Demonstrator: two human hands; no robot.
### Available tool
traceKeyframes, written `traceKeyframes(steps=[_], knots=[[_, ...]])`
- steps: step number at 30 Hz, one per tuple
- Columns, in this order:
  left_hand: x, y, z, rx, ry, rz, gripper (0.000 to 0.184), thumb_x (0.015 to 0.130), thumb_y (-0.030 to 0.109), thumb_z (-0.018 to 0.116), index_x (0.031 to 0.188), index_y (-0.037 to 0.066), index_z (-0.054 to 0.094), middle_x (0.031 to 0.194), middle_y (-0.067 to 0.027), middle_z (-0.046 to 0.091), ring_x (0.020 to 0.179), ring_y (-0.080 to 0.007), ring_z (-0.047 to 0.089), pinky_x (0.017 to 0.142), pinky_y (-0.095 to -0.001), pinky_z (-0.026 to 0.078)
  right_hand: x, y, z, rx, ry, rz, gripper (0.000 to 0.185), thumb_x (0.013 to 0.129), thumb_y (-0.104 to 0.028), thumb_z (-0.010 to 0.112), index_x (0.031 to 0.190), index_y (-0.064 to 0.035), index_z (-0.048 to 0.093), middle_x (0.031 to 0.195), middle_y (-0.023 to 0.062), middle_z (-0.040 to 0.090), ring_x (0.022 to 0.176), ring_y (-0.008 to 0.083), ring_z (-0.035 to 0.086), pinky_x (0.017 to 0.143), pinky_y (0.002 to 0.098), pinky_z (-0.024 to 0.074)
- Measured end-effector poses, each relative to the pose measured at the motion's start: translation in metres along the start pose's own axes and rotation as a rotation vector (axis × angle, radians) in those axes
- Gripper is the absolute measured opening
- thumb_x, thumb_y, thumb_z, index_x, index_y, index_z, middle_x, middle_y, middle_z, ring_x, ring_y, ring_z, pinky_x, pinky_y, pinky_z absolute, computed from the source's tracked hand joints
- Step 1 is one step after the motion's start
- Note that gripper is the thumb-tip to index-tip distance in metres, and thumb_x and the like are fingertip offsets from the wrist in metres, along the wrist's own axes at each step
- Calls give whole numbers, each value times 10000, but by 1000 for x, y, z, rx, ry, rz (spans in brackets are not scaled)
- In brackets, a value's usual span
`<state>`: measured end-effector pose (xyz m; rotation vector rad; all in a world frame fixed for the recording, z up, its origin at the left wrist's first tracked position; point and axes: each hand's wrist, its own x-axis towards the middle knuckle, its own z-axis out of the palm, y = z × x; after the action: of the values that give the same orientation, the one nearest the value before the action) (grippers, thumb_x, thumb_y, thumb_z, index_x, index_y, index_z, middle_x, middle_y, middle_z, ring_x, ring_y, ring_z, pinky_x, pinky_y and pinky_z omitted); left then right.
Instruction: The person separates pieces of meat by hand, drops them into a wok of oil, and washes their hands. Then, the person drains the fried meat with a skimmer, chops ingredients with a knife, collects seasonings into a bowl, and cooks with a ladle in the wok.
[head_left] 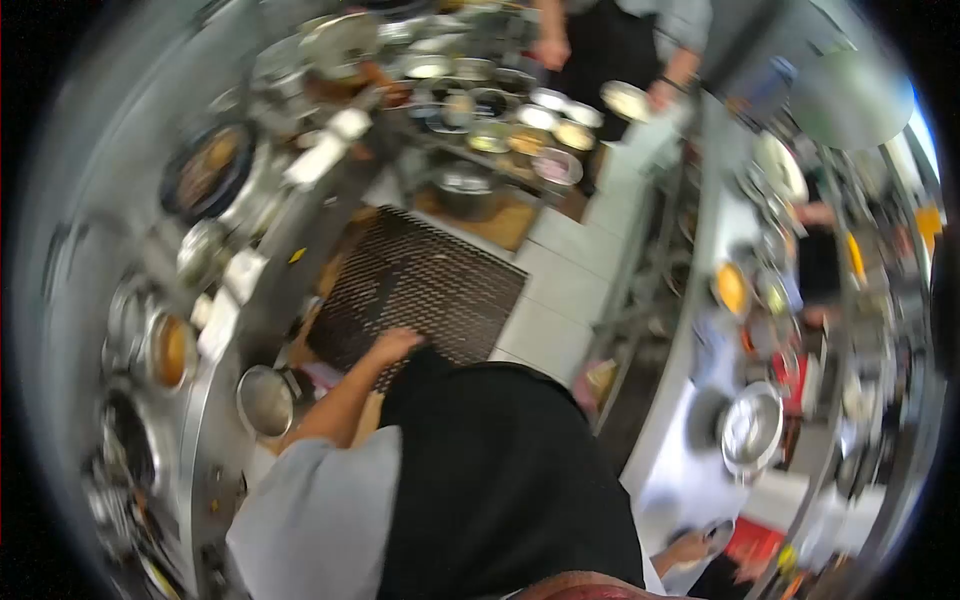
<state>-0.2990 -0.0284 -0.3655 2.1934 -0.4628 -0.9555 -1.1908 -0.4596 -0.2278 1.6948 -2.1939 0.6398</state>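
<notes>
My left hand (pixel 397 344) hangs in front of me above the perforated floor mat (pixel 430 280), close to the side of my black apron (pixel 490 470). Its fingers are blurred, and nothing can be made out in them. A steel pot (pixel 266 401) is beside my left forearm, by the stove edge. At the lower right, my right hand (pixel 688 549) reaches over the counter and appears to grip the edge of a small metal bowl (pixel 718 538). That area is small and smeared.
A stove with pans, including a dark wok (pixel 207 171), runs along the left. Metal containers of food (pixel 530 140) stand ahead. A co-worker there holds a bowl (pixel 626 101). The right-hand counter (pixel 668 490) carries a colander (pixel 751 428); other people work beyond it.
</notes>
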Motion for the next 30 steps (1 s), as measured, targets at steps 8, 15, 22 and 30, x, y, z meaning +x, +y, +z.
traceKeyframes(steps=[8, 15, 22, 30], knots=[[95, 186, -49, -297, -168, 220, 376, 927, 397, 738, 966, 24, 719, 871, -79, 700, 814, -171, 639, 727, -357, 522, -120, -473, 19, 523, -352, -472, 207, 935, -111, 668, 1072, 41, 694, 1023, 221, 700, 953, 322, 659, 879, 436, 518], [120, 278, -120, -620, -243, 110, 291, 988, 278, 683, 1104, 16, 633, 904, -94, 694, 666, -136, 657, 521, -250, 533, -252, -811, -47, 1079, -762, -1224, 200, 779, -21, 753, 968, -37, 689, 1019, 170, 671, 986, 355, 669, 846, 416, 547], [139, 200, -178, -880, 268, -43, 90, 886, 35, 660, 910, 24, 573, 735, -77, 628, 530, -137, 595, 449, -261, 484, -255, -955, -48, 1136, -983, -1627, 340, 803, 5, 651, 1134, -62, 687, 1265, 203, 645, 1124, 410, 651, 935, 445, 568], [179, 213, -169, -921, 358, -230, 117, 891, 36, 670, 876, 27, 554, 746, -95, 649, 572, -156, 640, 493, -263, 535, -165, -1184, 147, 165, -771, -1573, 275, 871, -247, 665, 1064, -75, 758, 1088, 249, 712, 998, 399, 711, 840, 486, 580]])
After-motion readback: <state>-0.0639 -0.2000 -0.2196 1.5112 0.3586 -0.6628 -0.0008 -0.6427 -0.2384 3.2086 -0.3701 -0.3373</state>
